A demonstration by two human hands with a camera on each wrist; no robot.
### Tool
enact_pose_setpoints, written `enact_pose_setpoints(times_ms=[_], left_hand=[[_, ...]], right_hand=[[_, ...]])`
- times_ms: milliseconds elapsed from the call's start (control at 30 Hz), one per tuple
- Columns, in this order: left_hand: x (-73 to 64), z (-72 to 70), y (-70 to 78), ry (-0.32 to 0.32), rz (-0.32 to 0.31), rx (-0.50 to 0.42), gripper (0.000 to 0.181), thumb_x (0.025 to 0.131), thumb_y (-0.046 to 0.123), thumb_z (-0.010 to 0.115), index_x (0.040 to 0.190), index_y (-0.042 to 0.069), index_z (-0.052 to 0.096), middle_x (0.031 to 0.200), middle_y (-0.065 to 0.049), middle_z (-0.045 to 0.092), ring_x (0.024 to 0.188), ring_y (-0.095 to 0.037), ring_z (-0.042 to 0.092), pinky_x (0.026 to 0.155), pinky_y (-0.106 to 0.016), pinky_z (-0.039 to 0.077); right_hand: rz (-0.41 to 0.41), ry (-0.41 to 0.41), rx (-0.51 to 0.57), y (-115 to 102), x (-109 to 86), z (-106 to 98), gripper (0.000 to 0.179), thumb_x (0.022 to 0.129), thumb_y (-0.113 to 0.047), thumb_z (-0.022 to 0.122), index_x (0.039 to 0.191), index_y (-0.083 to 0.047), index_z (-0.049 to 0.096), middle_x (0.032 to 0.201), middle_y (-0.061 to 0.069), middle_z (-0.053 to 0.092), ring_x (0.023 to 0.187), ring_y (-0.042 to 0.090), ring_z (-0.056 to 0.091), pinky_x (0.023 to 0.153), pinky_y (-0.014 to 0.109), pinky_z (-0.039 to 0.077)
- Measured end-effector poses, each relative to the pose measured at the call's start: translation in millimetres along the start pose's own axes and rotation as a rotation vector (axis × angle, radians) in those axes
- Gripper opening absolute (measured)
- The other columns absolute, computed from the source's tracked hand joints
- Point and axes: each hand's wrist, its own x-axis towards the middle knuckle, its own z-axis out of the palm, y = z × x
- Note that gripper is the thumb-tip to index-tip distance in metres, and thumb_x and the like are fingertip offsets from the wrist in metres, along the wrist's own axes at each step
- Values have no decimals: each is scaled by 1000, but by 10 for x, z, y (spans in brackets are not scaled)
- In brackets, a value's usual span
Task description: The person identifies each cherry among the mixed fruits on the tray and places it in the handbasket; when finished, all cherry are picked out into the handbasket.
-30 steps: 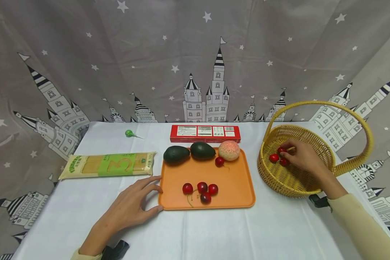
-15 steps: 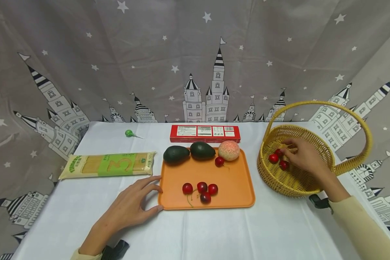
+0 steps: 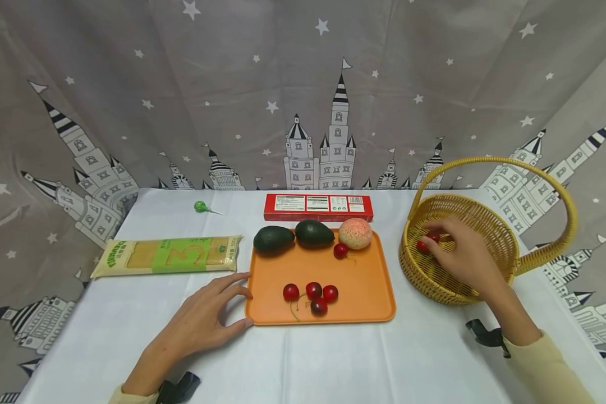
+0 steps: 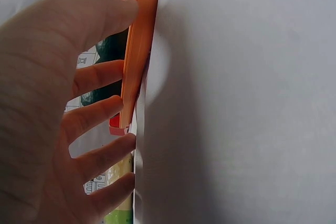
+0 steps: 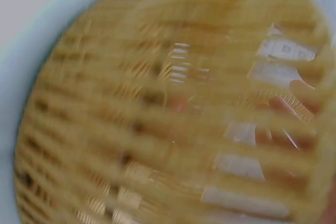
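Observation:
My left hand [image 3: 202, 314] rests at the left edge of an orange tray [image 3: 358, 286], fingertips and thumb touching its rim, fingers spread in the left wrist view. On the tray lie several dark red cherries [image 3: 290, 292], two avocados [image 3: 272, 240] and a peach [image 3: 355, 233]. My right hand [image 3: 462, 252] reaches into a yellow wicker basket [image 3: 426, 287], thumb and fingers around a red cherry [image 3: 434, 237]; whether they pinch it is unclear. Another cherry [image 3: 422, 247] lies beside the fingertips. The blurred basket wall [image 5: 131, 103] screens most of the right wrist view.
A noodle packet [image 3: 171, 256] lies left of the tray. Behind it is a green lollipop [image 3: 200, 206]. A red box [image 3: 318, 207] lies behind the avocados. The basket's tall handle [image 3: 555, 179] arches above the right hand. A grey castle-print curtain [image 3: 207, 84] backs the white table.
In the basket, my right hand first draws back from the cherries, then comes down and leftward over them, hiding the lowest one. My left hand and the tray stay put.

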Motion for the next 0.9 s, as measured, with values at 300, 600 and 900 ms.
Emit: enact_pose_setpoints(times_ms=[300,600,900], left_hand=[[-7,2,2,5,1,7,39,85,51,88,116,33,71,159,-2,57,143,-34,57,112,-63,51],[-9,9,1,4,1,1,39,86,51,87,116,34,70,159,-2,57,143,-34,57,112,-63,51],[-4,6,11,0,-6,-1,39,85,51,87,116,34,71,159,-2,57,143,-34,56,112,-64,50]], right_hand=[[-101,67,9,-276,-51,164,30,93,-8,84,121,-9,75,114,7,76,99,24,69,81,18,56],[-157,5,87,-545,-26,439,30,91,-4,85,119,-7,75,111,5,74,93,25,69,78,45,64],[-111,-151,109,-701,69,659,36,93,-13,86,126,-8,73,117,10,74,97,31,70,82,47,64]])
